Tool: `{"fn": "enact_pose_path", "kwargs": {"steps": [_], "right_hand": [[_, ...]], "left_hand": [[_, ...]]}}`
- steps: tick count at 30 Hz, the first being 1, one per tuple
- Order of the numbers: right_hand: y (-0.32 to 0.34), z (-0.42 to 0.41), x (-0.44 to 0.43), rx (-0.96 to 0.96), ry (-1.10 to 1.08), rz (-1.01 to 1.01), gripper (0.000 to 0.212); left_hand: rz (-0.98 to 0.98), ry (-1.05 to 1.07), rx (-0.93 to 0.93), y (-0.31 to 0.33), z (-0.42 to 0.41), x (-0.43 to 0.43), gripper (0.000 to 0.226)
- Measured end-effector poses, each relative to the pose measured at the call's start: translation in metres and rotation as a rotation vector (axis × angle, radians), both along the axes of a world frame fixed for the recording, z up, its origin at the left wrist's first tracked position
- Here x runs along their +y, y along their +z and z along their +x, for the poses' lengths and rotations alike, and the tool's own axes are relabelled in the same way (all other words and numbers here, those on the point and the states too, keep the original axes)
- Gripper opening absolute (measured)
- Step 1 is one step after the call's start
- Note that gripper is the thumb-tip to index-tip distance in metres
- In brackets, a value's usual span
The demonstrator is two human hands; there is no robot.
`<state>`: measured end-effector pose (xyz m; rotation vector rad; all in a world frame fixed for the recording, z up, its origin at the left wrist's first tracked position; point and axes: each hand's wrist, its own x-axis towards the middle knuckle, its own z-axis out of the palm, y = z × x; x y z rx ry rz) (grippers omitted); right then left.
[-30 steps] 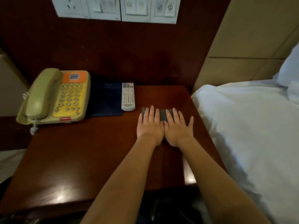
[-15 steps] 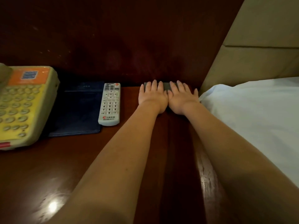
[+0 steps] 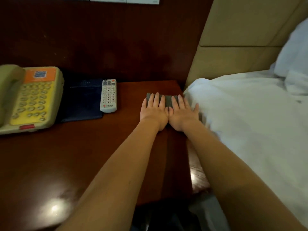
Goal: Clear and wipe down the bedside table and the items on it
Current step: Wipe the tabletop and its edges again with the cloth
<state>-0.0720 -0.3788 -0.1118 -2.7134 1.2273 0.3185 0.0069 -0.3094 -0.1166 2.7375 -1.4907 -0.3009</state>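
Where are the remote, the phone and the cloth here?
remote (image 3: 108,96): head view, middle of its keypad.
phone (image 3: 34,97): head view, on the yellow keypad.
cloth (image 3: 168,99): head view, the grey strip showing between the two hands' fingers.

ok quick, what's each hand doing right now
Left hand: open, flat on the grey cloth.
Right hand: open, flat on the same cloth.

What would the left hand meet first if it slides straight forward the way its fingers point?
Probably the dark wooden wall panel behind the table. The left hand presses the grey cloth, and the tabletop ahead looks free; depth is unclear.
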Motion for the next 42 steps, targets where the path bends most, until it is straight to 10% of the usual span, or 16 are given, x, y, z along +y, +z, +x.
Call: {"fn": "enact_pose_path", "kwargs": {"steps": [20, 42], "right_hand": [[0.008, -0.188, 0.149, 0.055, -0.008, 0.019, 0.059], [-0.010, -0.038, -0.018, -0.103, 0.126, -0.168, 0.054]], "left_hand": [[0.106, -0.136, -0.091, 0.010, -0.179, 0.150, 0.058], [-0.062, -0.158, -0.024, 0.003, -0.042, -0.017, 0.058]]}}
